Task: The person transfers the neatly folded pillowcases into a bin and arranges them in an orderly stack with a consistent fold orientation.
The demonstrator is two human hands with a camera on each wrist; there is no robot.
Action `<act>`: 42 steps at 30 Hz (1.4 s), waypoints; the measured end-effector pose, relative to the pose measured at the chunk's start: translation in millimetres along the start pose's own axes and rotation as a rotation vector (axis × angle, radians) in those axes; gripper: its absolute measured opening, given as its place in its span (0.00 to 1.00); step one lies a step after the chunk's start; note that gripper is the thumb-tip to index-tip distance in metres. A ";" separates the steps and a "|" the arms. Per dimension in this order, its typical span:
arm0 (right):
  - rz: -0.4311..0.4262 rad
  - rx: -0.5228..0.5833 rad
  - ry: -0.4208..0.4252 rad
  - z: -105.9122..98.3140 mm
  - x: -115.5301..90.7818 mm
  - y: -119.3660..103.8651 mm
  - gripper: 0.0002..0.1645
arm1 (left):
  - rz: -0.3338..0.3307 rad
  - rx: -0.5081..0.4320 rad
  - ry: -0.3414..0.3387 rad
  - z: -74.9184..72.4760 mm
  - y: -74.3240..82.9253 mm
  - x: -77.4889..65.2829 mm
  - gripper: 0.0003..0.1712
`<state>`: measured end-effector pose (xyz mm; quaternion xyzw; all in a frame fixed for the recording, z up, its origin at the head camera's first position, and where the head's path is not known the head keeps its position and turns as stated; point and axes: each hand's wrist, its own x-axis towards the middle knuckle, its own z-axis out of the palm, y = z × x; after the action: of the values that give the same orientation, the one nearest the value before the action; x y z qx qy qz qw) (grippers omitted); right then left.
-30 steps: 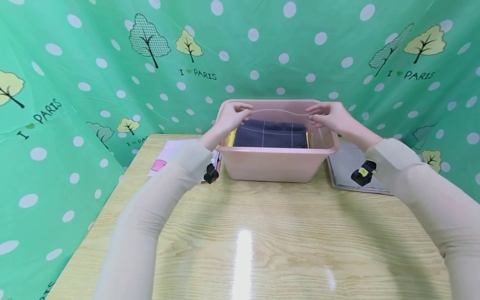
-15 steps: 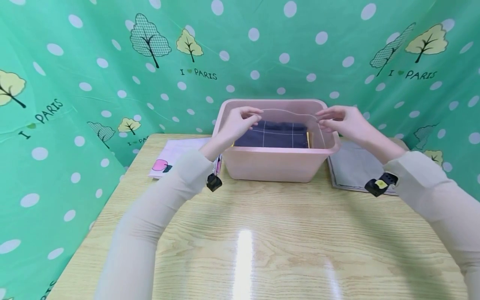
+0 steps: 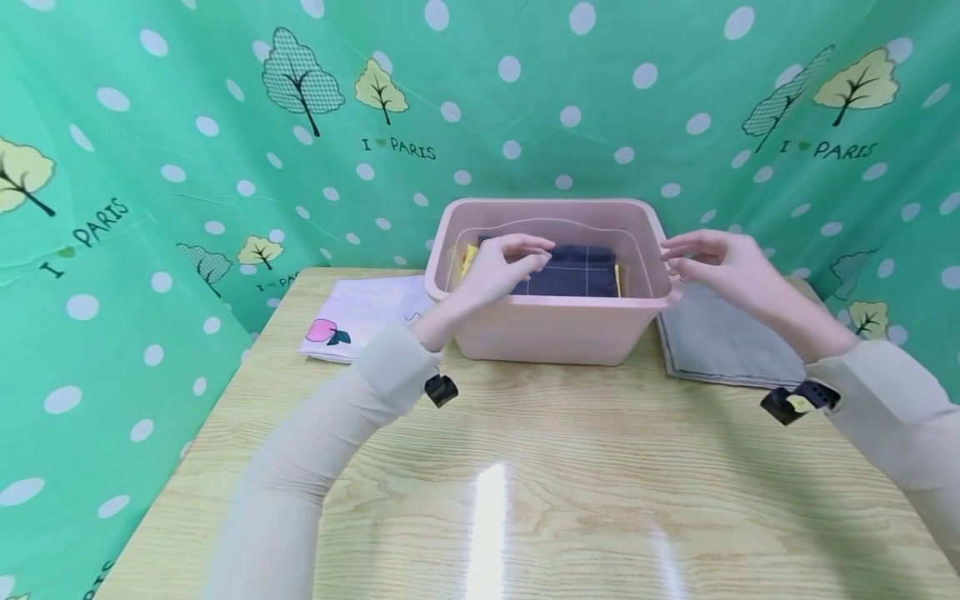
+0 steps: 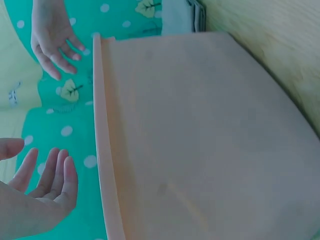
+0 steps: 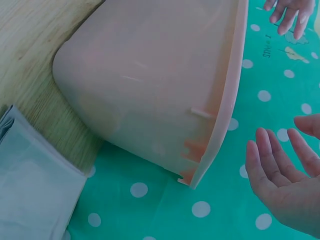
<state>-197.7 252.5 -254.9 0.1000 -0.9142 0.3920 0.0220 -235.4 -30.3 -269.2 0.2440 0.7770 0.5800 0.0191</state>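
Note:
A pink plastic bin [image 3: 540,333] stands at the back of the table. Inside it lies a dark navy cloth [image 3: 573,275] with thin white lines, and bits of yellow [image 3: 469,257] show beside that cloth. Over the bin's front left part hovers my left hand [image 3: 498,271], fingers relaxed, holding nothing. My right hand [image 3: 720,262] is near the right rim, its fingers loosely bent and holding nothing. Both wrist views show the hands apart from the bin: the left hand [image 4: 45,195] and the right hand [image 5: 285,175] each have a gap between thumb and fingers.
Left of the bin lies a folded white cloth [image 3: 367,308] with a pink fruit print, partly behind the left arm. A folded grey cloth [image 3: 727,337] lies to the right. Behind the wooden table [image 3: 555,458] hangs a green dotted curtain [image 3: 525,100].
My left hand has moved right and slightly toward me, above the bin. My right hand has moved right and down, from over the bin to its right rim. The bin stays put.

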 end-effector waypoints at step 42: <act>0.053 -0.087 0.106 -16.5 -70.5 64.2 0.22 | 0.120 -0.086 -0.120 84.9 -15.9 -36.4 0.13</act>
<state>-142.2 319.3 -297.6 0.0536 -0.9303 0.3572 0.0640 -182.5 27.5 -320.6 0.3234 0.7330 0.5971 0.0411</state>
